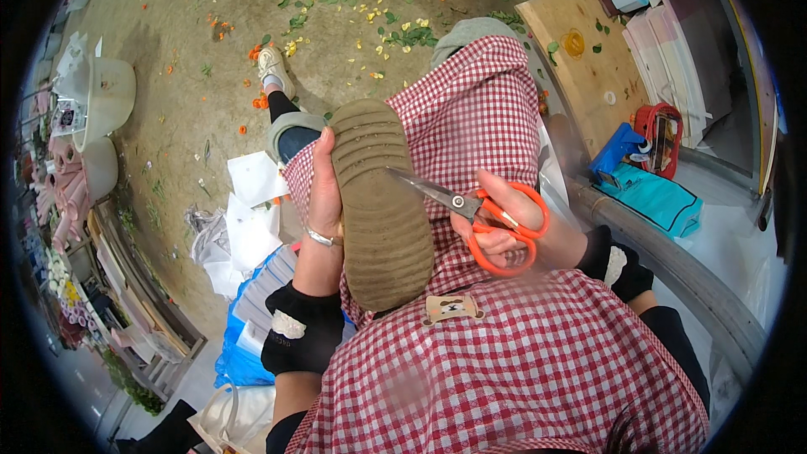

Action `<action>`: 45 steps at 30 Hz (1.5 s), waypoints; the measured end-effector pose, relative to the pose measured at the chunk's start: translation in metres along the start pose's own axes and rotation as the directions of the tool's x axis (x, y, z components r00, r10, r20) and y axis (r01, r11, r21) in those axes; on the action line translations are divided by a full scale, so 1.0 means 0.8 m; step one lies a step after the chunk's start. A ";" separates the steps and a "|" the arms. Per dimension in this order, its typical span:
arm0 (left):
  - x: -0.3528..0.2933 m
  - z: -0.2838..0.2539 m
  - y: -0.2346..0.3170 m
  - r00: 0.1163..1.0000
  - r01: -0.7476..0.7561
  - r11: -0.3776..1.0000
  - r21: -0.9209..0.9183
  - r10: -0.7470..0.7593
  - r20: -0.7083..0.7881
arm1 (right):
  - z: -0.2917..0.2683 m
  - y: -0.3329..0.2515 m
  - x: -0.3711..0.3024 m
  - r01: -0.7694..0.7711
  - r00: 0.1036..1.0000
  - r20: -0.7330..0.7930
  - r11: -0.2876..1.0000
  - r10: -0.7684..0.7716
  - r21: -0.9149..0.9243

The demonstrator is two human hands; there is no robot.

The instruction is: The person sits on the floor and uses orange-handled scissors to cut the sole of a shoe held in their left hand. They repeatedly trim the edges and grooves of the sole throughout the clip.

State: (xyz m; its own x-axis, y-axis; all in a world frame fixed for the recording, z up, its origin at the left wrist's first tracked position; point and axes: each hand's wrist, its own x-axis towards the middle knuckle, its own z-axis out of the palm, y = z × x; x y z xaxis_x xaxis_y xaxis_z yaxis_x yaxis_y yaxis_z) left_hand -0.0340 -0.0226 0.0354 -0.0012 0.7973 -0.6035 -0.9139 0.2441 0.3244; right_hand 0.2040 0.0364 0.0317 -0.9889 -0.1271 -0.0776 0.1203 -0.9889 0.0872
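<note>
A ribbed olive sole (382, 214) lies over a checked apron (479, 113), its edge gripped by the left hand (326, 185), fingers hidden; the right hand (503, 217) curls around orange-handled scissors (459, 204), tip apparently working the grooves; the next stroke calls for steady bracing.

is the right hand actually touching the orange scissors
Touching. The head view shows it plainly: the right hand grips the orange scissors by their looped handles.
</note>
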 end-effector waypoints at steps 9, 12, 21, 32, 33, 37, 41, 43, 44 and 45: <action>0.001 0.003 0.002 1.000 0.015 0.999 0.041 -0.015 -0.001 | 0.032 -0.036 -0.008 0.010 0.974 -0.195 0.882 -0.116 -0.471; 0.000 0.005 0.002 1.000 -0.008 0.998 0.057 0.007 0.009 | 0.049 -0.032 -0.001 -0.140 0.957 -0.287 0.807 -0.038 -0.574; -0.001 0.012 0.004 0.999 -0.051 0.990 0.133 0.048 0.026 | 0.063 -0.035 0.009 -0.212 0.938 -0.346 0.771 -0.011 -0.601; -0.001 0.014 0.003 1.000 0.001 0.996 0.092 -0.003 0.013 | 0.080 -0.026 0.008 -0.273 0.885 -0.416 0.491 -0.209 -0.827; -0.001 0.015 0.003 1.000 -0.006 0.996 0.093 0.005 0.006 | 0.087 -0.026 0.010 -0.314 0.870 -0.445 0.457 -0.212 -0.832; -0.001 0.017 0.001 0.999 -0.032 0.993 0.115 0.033 -0.008 | 0.110 -0.032 0.012 -0.411 0.834 -0.527 0.454 -0.162 -0.791; -0.001 0.020 0.003 0.999 -0.039 0.990 0.138 0.040 -0.004 | 0.100 -0.046 0.001 -0.363 0.874 -0.486 0.663 -0.001 -0.655; -0.002 0.017 0.004 0.999 -0.027 0.995 0.101 0.024 0.028 | 0.089 -0.045 -0.001 -0.337 0.880 -0.473 0.751 0.036 -0.568; -0.002 0.015 0.004 0.999 -0.021 0.996 0.082 0.017 0.043 | 0.086 -0.048 0.000 -0.343 0.887 -0.459 0.746 0.057 -0.571; -0.003 0.015 0.003 0.999 -0.020 0.996 0.082 0.017 0.042 | 0.083 -0.047 0.002 -0.317 0.902 -0.428 0.760 0.057 -0.567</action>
State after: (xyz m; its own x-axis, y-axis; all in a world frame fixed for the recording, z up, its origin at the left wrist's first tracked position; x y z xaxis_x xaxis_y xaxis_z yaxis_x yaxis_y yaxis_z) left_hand -0.0317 -0.0171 0.0462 0.0005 0.8237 -0.5670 -0.8772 0.2726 0.3952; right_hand 0.1923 0.0789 0.0941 -0.8475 -0.2041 -0.4900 0.4550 -0.7548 -0.4726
